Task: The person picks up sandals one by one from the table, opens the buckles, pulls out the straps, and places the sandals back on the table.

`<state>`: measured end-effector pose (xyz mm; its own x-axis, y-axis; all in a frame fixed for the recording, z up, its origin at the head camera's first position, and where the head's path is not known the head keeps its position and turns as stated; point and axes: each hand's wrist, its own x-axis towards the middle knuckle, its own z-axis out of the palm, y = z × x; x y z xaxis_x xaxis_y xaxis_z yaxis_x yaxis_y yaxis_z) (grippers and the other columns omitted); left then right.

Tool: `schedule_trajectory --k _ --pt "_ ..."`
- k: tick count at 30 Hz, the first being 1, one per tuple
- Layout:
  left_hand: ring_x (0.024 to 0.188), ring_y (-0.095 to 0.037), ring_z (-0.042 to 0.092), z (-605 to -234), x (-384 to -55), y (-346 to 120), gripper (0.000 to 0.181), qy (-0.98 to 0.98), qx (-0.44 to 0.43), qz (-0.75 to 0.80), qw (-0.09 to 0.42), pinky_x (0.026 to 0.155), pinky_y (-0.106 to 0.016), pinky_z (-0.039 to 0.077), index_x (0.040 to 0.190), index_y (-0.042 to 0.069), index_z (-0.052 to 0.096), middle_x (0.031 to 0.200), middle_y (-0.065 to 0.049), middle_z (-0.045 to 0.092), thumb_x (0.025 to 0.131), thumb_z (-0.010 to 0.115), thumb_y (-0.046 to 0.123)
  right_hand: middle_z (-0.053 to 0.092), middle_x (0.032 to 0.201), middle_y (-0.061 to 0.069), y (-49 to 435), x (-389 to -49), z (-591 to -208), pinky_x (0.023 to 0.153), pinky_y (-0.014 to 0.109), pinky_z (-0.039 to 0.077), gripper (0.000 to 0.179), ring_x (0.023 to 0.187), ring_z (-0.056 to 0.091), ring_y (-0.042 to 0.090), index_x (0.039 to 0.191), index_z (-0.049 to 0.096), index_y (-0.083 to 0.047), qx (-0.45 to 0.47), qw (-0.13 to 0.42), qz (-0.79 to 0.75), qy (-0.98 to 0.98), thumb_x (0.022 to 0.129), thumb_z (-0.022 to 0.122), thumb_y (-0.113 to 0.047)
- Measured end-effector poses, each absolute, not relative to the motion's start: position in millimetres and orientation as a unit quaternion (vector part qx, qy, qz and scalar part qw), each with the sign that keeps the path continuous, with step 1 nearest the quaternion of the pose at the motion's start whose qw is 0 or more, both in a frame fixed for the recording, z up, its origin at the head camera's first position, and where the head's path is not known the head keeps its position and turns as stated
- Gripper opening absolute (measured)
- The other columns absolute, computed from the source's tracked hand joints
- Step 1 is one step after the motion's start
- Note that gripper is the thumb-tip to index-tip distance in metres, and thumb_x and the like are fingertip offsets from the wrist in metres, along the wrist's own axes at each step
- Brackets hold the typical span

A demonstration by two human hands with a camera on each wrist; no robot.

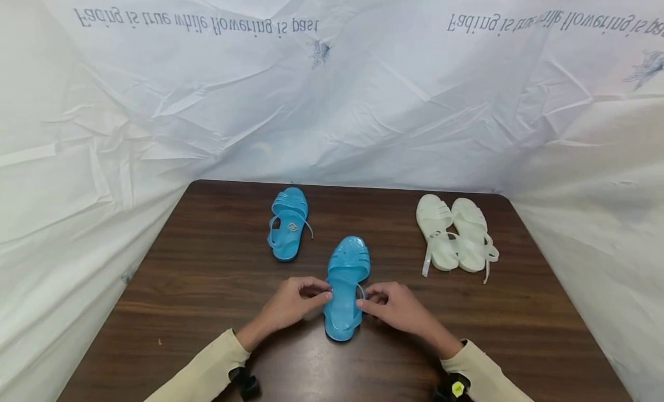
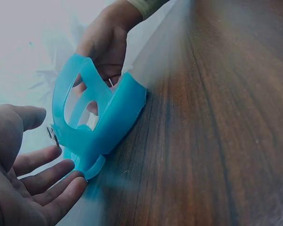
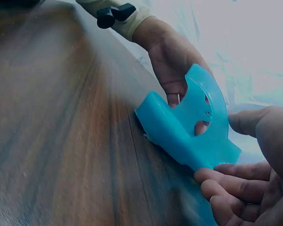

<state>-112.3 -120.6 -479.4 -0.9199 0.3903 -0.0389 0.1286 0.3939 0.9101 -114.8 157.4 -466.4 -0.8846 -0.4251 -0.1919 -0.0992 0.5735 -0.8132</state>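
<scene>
A blue jelly sandal (image 1: pixel 344 292) lies near the front of the dark table, its toe pointing away from me. At its left side is my left hand (image 1: pixel 298 301), fingers loosely bent. The left wrist view shows the left fingertips right at the sandal's side and its metal buckle (image 2: pixel 52 135), with the thumb apart from the strap. On the other side my right hand (image 1: pixel 396 307) holds the ankle strap (image 3: pixel 219 106) lightly, thumb at the strap's edge and bent fingers (image 3: pixel 236 183) along the outside.
A second blue sandal (image 1: pixel 290 223) lies farther back on the left. Two white sandals (image 1: pixel 456 235) lie together at the back right, straps spread loosely. The dark wooden table (image 1: pixel 207 263) meets white sheeting (image 1: pixel 337 113) behind and at both sides.
</scene>
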Motion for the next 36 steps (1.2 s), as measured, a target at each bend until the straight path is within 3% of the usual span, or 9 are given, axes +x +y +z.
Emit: schedule_trajectory --k 9,15,23,30,36 --pt "0.095 -0.011 0.070 -484.5 -108.0 -119.3 0.031 0.812 0.163 0.544 0.134 0.077 -0.027 0.057 0.117 0.016 0.076 0.111 0.001 0.075 0.097 0.072 0.038 0.077 0.090 0.006 149.3 -109.3 -467.1 0.064 0.032 0.060 0.043 0.079 0.073 0.020 0.117 0.068 0.002 -0.132 0.233 -0.500 0.823 0.101 0.066 -0.037" --pt "0.097 -0.015 0.074 -486.4 -107.1 -117.5 0.031 0.774 0.155 0.593 0.159 0.076 -0.028 0.060 0.119 0.006 0.074 0.117 -0.011 0.073 0.097 0.074 0.027 0.076 0.103 0.012 145.7 -104.1 -466.1 0.069 0.033 0.062 0.044 0.087 0.073 0.019 0.125 0.064 0.010 -0.118 0.236 -0.544 0.797 0.101 0.068 -0.027" --pt "0.098 -0.017 0.074 -488.2 -105.2 -117.5 0.031 0.757 0.138 0.618 0.157 0.069 -0.028 0.060 0.119 0.002 0.074 0.119 -0.017 0.072 0.095 0.075 0.022 0.076 0.104 0.016 144.8 -100.0 -464.5 0.069 0.034 0.062 0.039 0.086 0.074 0.021 0.123 0.064 0.012 -0.113 0.215 -0.559 0.792 0.099 0.069 -0.019" --pt "0.103 -0.017 0.073 -482.9 -102.0 -117.2 0.032 0.752 0.146 0.627 0.142 0.078 -0.026 0.060 0.121 0.001 0.073 0.120 -0.017 0.072 0.095 0.075 0.018 0.077 0.103 0.013 144.2 -100.9 -462.0 0.070 0.032 0.061 0.040 0.081 0.075 0.018 0.124 0.066 0.009 -0.118 0.187 -0.535 0.815 0.099 0.070 -0.023" --pt "0.103 -0.021 0.073 -466.6 -98.2 -119.7 0.031 0.753 0.135 0.633 0.119 0.081 -0.028 0.060 0.120 0.001 0.073 0.118 -0.016 0.073 0.094 0.076 0.018 0.077 0.105 0.013 138.5 -102.4 -454.8 0.071 0.030 0.061 0.041 0.087 0.075 0.016 0.125 0.066 0.008 -0.136 0.164 -0.527 0.823 0.098 0.071 -0.023"
